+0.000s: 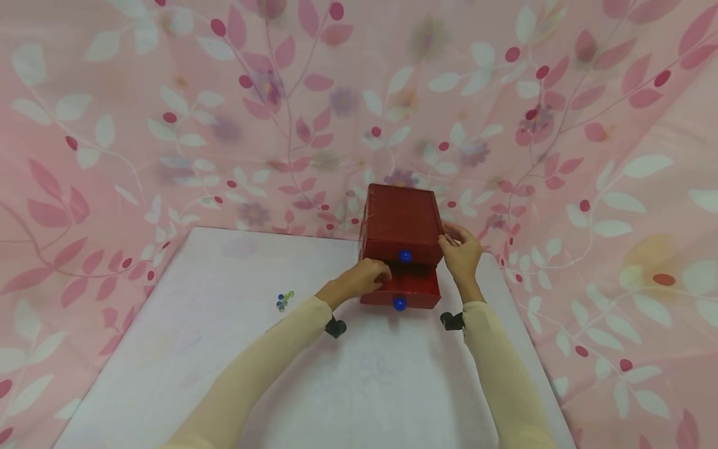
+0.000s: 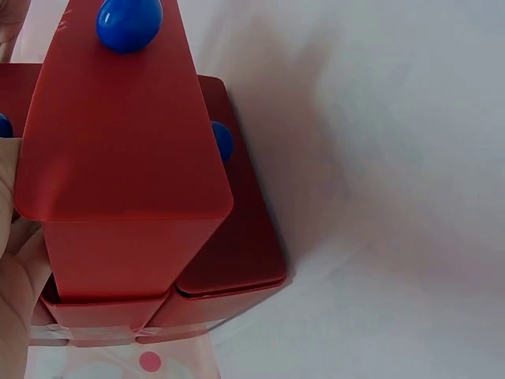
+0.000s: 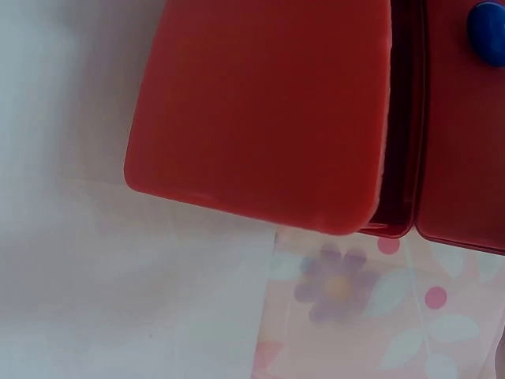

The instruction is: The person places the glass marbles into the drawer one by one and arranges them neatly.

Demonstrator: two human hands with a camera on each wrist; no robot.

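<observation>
A small red drawer chest (image 1: 401, 215) with blue knobs stands near the back of the white table, one drawer (image 1: 412, 298) pulled out. My left hand (image 1: 364, 278) is at that drawer's left side, fingers dipping over its edge; what they hold inside is hidden, so I cannot tell. The left wrist view has part of this hand (image 2: 20, 292) beside the drawer (image 2: 122, 142). My right hand (image 1: 462, 254) grips the chest's right side, thumb near the front corner. From the right wrist, the pulled-out drawer (image 3: 260, 110) fills the upper middle.
Several small glass marbles (image 1: 283, 304) lie clustered on the table (image 1: 224, 268), left of the chest. Pink leaf-patterned cloth (image 1: 314, 125) hangs behind and at both sides. A dark wrist mount (image 1: 336, 327) sits below the left wrist, another (image 1: 451, 321) by the right.
</observation>
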